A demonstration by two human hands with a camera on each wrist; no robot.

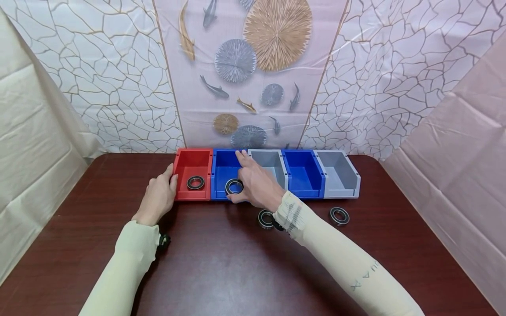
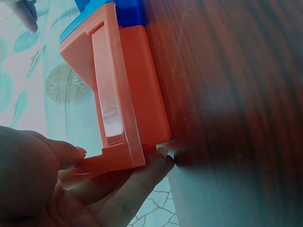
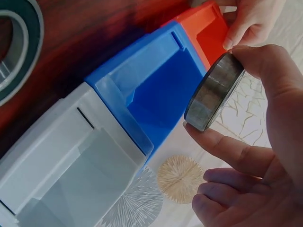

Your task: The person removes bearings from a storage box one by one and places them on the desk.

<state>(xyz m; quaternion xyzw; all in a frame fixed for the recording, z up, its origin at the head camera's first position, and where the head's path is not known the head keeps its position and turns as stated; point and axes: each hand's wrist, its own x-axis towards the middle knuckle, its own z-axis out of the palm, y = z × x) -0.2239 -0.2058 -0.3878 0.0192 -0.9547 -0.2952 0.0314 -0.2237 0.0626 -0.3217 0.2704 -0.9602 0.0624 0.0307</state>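
Observation:
My right hand (image 1: 258, 182) pinches a ball bearing (image 1: 234, 187) between thumb and a finger, over the front of the left blue bin (image 1: 223, 159). In the right wrist view that bearing (image 3: 213, 92) shows edge-on, its steel outer ring toward the camera, above the bin's opening. A second bearing (image 1: 195, 182) lies inside the red bin (image 1: 193, 157). At the red bin's left wall is my left hand (image 1: 158, 195); the left wrist view has its thumb and fingers around the bin's side edge (image 2: 113, 161).
A grey bin (image 1: 269, 157), another blue bin (image 1: 302, 173) and a second grey bin (image 1: 340, 173) continue the row rightward. On the brown table (image 1: 221, 263) lie two bearings, one bearing (image 1: 265, 218) partly behind my right wrist and one bearing (image 1: 339, 216) farther right. Patterned cloth hangs behind.

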